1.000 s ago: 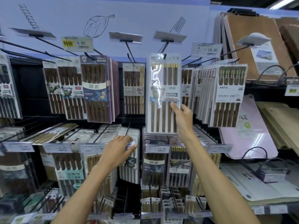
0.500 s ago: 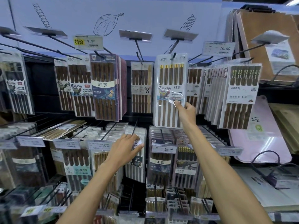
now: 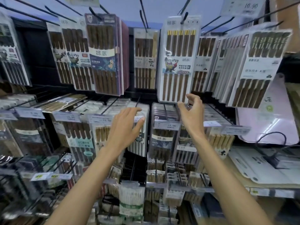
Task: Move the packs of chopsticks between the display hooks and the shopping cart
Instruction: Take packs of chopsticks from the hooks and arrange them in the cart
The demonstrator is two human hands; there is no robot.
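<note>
Plastic-fronted white pack (image 3: pixel 177 59) hangs on its hook (image 3: pixel 184 17), no hand gripping it; cart not in view.
Just under its bottom edge: right hand (image 3: pixel 192 114), fingers loosely curled, empty. The left hand (image 3: pixel 126 127) is straight-fingered at a lower-row pack (image 3: pixel 141 143). Risk: an upward bump swings the white pack or slides it off the hook end.

We find both bare forearms raised forward. The left hand (image 3: pixel 126 125) is held flat, fingers straight and together, thumb spread. The right hand (image 3: pixel 192 114) stands higher, fingers loosely curled, thumb apart, gripping nothing.
</note>
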